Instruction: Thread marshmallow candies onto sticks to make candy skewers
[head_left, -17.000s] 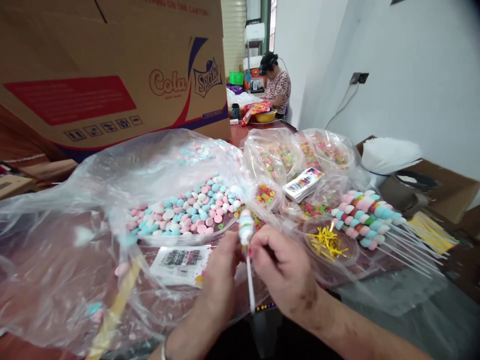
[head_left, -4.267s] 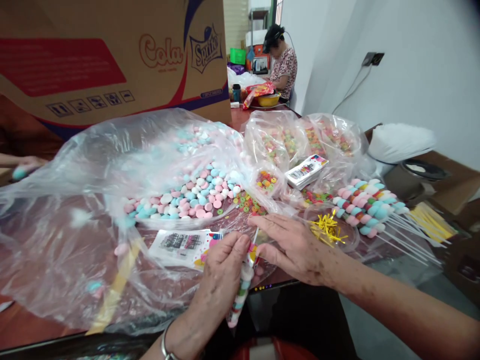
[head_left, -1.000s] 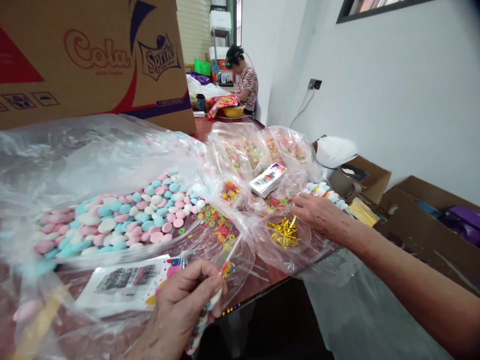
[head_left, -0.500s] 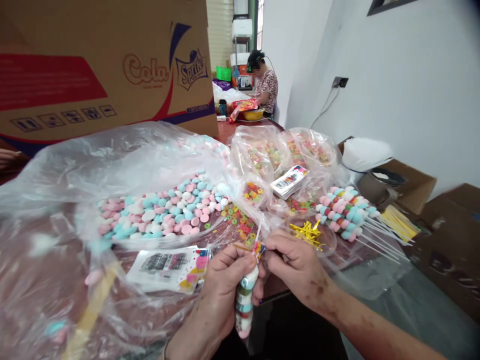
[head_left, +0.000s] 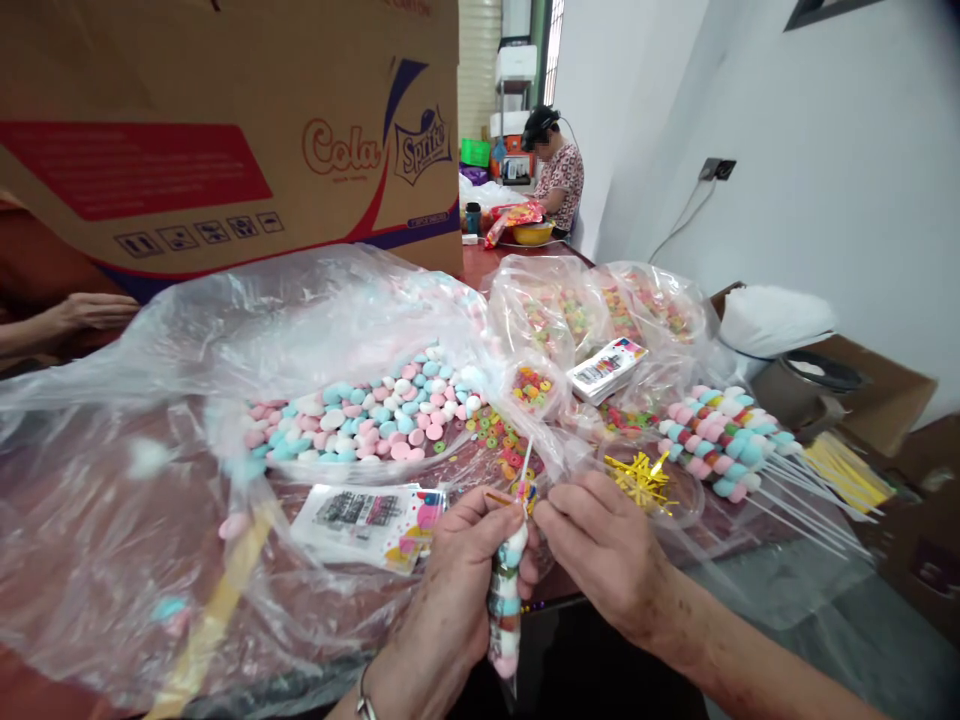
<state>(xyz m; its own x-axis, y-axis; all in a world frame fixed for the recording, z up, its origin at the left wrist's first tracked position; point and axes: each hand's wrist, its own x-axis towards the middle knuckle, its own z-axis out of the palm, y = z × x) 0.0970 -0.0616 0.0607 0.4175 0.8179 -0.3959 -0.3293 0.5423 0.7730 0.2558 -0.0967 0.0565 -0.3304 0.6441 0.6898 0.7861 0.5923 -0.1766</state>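
Observation:
My left hand (head_left: pixel 466 550) is closed around the gathered neck of a clear bag with a marshmallow skewer (head_left: pixel 505 605) inside. The skewer's pink, white and blue pieces hang downward, and its white stick (head_left: pixel 527 462) pokes up above my fingers. A gold twist tie (head_left: pixel 498 498) crosses the bag's neck at my left fingertips. Pinched at the right side of that neck, my right hand (head_left: pixel 600 540) seems to hold the tie's other end, mostly hidden by the fingers. Gold twist ties (head_left: pixel 641 482) lie in a pile just beyond my right hand.
Loose marshmallows (head_left: pixel 360 420) spill from a large plastic bag; gummy rings (head_left: pixel 499 440) lie beside them. Printed bags (head_left: pixel 367 525) are stacked at left, finished skewers (head_left: pixel 724 440) at right. A big carton (head_left: pixel 225 130) stands behind. Another person's hand (head_left: pixel 97 312) shows at left; a person (head_left: pixel 559 175) sits farther back.
The view has swung left, so everything sits farther right, and another person's hand and sleeve show more. Both my hands remain at the bag's neck, with little change in grip.

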